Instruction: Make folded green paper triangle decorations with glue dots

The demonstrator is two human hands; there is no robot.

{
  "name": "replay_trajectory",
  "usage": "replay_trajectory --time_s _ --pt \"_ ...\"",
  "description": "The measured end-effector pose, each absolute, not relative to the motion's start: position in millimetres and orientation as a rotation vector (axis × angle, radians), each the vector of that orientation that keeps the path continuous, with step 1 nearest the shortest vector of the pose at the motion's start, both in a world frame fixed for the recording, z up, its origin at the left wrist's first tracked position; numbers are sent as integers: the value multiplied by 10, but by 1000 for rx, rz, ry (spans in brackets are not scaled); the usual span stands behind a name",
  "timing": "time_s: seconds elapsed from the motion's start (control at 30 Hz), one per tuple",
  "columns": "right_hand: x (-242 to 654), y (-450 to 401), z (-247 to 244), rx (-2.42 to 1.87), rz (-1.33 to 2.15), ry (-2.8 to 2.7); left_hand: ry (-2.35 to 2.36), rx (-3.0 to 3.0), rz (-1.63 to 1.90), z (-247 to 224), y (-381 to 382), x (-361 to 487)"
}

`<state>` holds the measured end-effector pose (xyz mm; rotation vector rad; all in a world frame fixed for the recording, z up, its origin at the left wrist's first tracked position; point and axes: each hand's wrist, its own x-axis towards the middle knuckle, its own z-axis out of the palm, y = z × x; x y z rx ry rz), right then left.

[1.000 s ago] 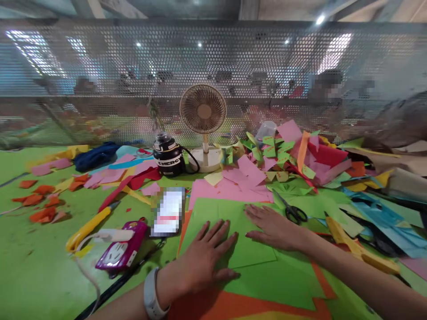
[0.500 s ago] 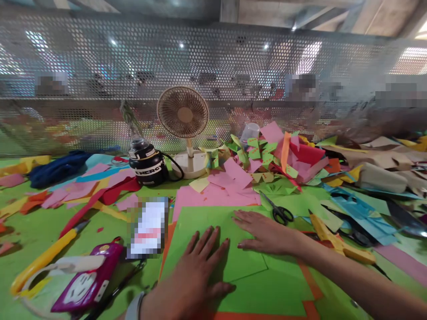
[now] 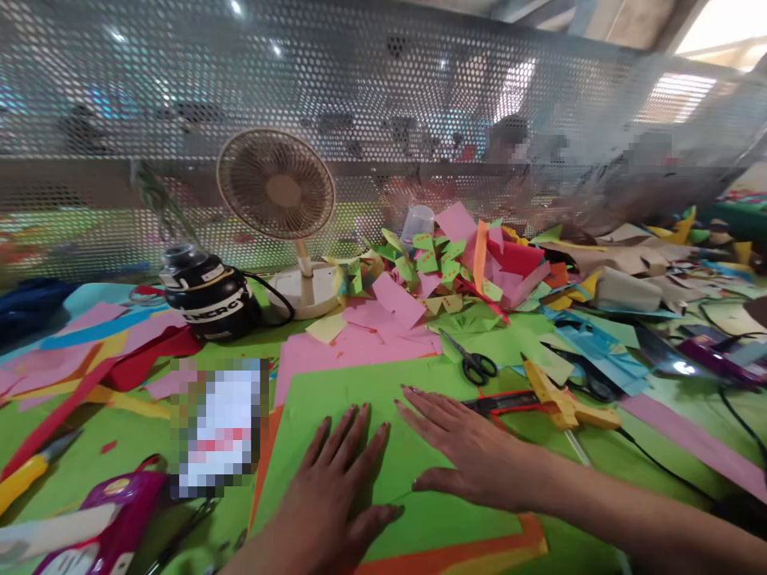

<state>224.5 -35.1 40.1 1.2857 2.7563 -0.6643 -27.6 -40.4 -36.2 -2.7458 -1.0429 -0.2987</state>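
A sheet of green paper (image 3: 335,383) lies flat in front of me, on top of orange paper (image 3: 527,531) that shows at its edges. My left hand (image 3: 335,487) rests on the green sheet with its fingers spread. Flat on the same sheet, farther right, is my right hand (image 3: 461,447), fingers stretched out and thumb apart. Neither hand holds anything. Pink paper (image 3: 353,342) sticks out beyond the green sheet's far edge. Black-handled scissors (image 3: 476,367) lie just past my right hand, and a yellow hot glue gun (image 3: 563,403) is to their right.
A fan (image 3: 284,190) and a black jug (image 3: 207,295) stand at the back left before a perforated metal screen (image 3: 383,88). Paper scraps (image 3: 443,271) pile up behind the sheet. Left are a phone-like device (image 3: 221,427), a purple case (image 3: 113,511) and a yellow-handled cutter (image 3: 24,479).
The view has swung to the right. My right hand has moved a little nearer along the green sheet, and the dark line seen on the paper earlier is now mostly covered. Both hands stay flat.
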Motion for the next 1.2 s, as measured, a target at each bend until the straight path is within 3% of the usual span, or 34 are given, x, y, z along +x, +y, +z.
replay_trajectory --time_s 0.3,0.63,1.2 --pt "2691 -694 -173 1538 -93 2942 -958 -2656 -363 -434 -384 -311" --pt "2915 -498 -82 1512 -276 2934 -911 -2612 -394 -435 -387 -310" --pt "3311 -277 -55 1100 -367 3123 -950 -2684 -367 -456 -379 -329"
